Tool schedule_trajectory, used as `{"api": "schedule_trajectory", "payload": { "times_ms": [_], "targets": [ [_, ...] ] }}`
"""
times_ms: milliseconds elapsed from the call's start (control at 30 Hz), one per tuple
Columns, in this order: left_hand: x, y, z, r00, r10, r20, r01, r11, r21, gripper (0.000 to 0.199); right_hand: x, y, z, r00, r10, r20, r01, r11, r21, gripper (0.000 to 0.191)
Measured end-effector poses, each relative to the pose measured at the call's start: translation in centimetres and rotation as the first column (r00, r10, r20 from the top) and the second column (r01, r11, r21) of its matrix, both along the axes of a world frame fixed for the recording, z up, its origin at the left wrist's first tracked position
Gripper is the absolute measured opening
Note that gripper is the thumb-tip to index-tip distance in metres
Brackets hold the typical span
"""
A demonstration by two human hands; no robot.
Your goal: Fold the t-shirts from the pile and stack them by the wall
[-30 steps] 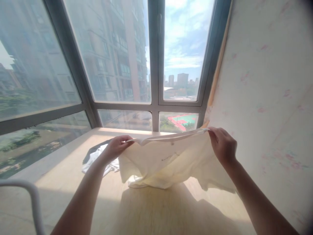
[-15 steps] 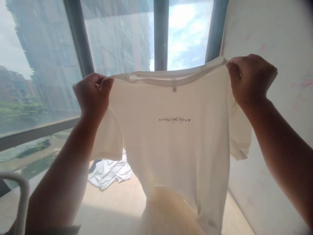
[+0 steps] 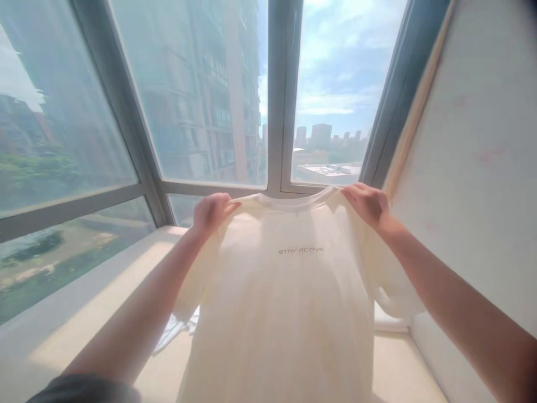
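A white T-shirt [image 3: 285,302] is stretched out in front of me, its chest printed with the words "STAY ACTIVE". My left hand [image 3: 213,212] pinches it at the shoulder on the left, and my right hand [image 3: 367,204] grips the opposite shoulder. The neckline lies between my hands, pulled nearly straight. Both sleeves hang beneath my forearms. The shirt's lower end runs out of the picture at the bottom.
Tall windows [image 3: 201,101] in grey frames fill the far side. A pale wall [image 3: 474,184] rises on the right. Below lies a light-coloured surface [image 3: 403,364], with a crumpled white cloth [image 3: 170,330] partly hidden behind my left arm and the shirt.
Both hands have moved lower in view and farther away, taking the T-shirt with them. The shirt now slopes away from me, and the view shows more of the windows.
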State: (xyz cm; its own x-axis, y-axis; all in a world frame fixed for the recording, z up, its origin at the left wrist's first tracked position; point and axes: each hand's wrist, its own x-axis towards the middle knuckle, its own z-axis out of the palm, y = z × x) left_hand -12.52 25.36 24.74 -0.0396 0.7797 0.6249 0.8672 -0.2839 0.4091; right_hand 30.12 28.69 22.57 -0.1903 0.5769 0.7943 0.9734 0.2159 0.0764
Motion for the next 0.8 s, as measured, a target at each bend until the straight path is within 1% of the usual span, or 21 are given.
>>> {"api": "schedule_trajectory", "payload": {
  "times_ms": [67,100,133,200,267,333,400,433,500,533,600,633,667,700,767,800],
  "targets": [
    [0.7,1.7,-4.2,0.999,-0.025,0.019,0.027,0.998,-0.062,0.035,-0.7,2.8,-5.2,0.999,0.007,-0.049,-0.017,0.982,-0.191,0.031],
    [1.0,2.4,-5.9,0.999,-0.035,0.03,0.038,0.995,-0.091,0.037,-1.1,4.0,-7.5,0.997,0.002,-0.079,-0.023,0.964,-0.265,0.03],
    [1.2,3.0,-7.5,0.998,-0.045,0.042,0.05,0.992,-0.119,0.038,-1.6,5.1,-9.6,0.994,-0.009,-0.11,-0.027,0.947,-0.32,0.029],
    [1.6,4.0,-10.1,0.996,-0.062,0.058,0.071,0.983,-0.17,0.039,-2.6,6.9,-13.1,0.987,-0.032,-0.16,-0.031,0.925,-0.379,0.029],
    [1.9,4.5,-12.3,0.995,-0.076,0.066,0.089,0.972,-0.217,0.04,-3.5,8.0,-15.7,0.978,-0.043,-0.202,-0.045,0.91,-0.412,0.027],
    [2.1,4.5,-14.5,0.994,-0.087,0.069,0.102,0.959,-0.263,0.04,-4.4,8.2,-17.5,0.968,-0.04,-0.248,-0.074,0.897,-0.435,0.026],
    [2.1,3.7,-16.7,0.993,-0.09,0.07,0.108,0.944,-0.312,0.04,-5.0,7.3,-18.8,0.956,-0.025,-0.292,-0.112,0.889,-0.443,0.033],
    [2.1,3.0,-17.8,0.994,-0.088,0.069,0.107,0.935,-0.338,0.039,-5.1,6.5,-19.3,0.95,-0.016,-0.312,-0.131,0.887,-0.444,0.036],
    [1.8,1.0,-20.1,0.995,-0.078,0.064,0.097,0.915,-0.391,0.038,-4.9,3.8,-20.3,0.937,0.0,-0.35,-0.166,0.881,-0.442,0.036],
    [1.5,-0.5,-21.4,0.996,-0.069,0.06,0.088,0.904,-0.418,0.037,-4.6,2.0,-21.0,0.932,0.006,-0.362,-0.178,0.878,-0.444,0.034],
    [0.5,-4.3,-24.0,0.998,-0.037,0.043,0.053,0.876,-0.479,0.035,-3.4,-2.7,-23.0,0.912,0.008,-0.411,-0.212,0.867,-0.452,0.031],
    [-0.2,-6.7,-25.4,0.999,-0.013,0.032,0.028,0.859,-0.511,0.035,-2.6,-5.5,-24.5,0.897,0.0,-0.441,-0.228,0.857,-0.463,0.032],
    [-1.0,-9.4,-26.8,1.0,0.024,0.016,-0.011,0.836,-0.549,0.032,-1.7,-8.7,-26.3,0.841,-0.02,-0.541,-0.278,0.841,-0.464,0.036],
    [-1.9,-12.4,-28.3,0.997,0.082,-0.004,-0.069,0.809,-0.583,0.026,-0.9,-12.1,-28.2,0.772,-0.093,-0.629,-0.281,0.838,-0.468,0.039],
    [-3.9,-18.4,-31.3,0.981,0.188,-0.039,-0.172,0.766,-0.62,0.027,0.5,-19.1,-32.1,0.643,-0.302,-0.703,-0.239,0.794,-0.559,0.041],
    [-4.8,-21.3,-32.6,0.969,0.238,-0.059,-0.219,0.732,-0.645,0.027,0.9,-22.4,-33.9,0.58,-0.391,-0.715,-0.232,0.762,-0.605,0.041]
  ]
}}
